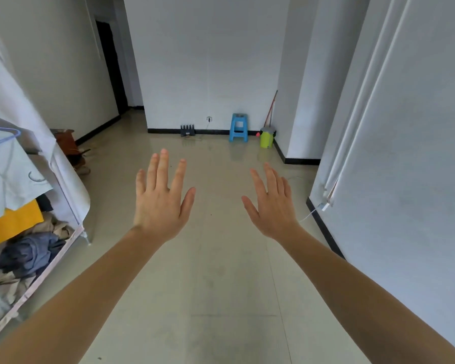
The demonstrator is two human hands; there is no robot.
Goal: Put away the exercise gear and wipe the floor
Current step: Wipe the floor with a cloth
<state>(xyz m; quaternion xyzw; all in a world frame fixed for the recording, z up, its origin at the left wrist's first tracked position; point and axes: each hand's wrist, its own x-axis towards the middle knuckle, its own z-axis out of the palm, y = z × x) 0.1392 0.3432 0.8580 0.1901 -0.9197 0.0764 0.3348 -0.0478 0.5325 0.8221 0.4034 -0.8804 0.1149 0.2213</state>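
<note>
Both my arms reach forward over a pale tiled floor (221,285). My left hand (160,200) is held flat with straight, spread fingers and holds nothing. My right hand (272,203) is also flat with straight fingers and holds nothing. In the far right corner a mop with a red handle (270,109) leans on the wall above a green bucket (267,137). I see no exercise gear in this view.
A fabric wardrobe (24,195) stuffed with clothes stands at the left. A blue plastic stool (238,128) and a black router (187,130) sit against the far wall. A white cable (310,212) runs from the right wall. A dark doorway (111,64) opens far left.
</note>
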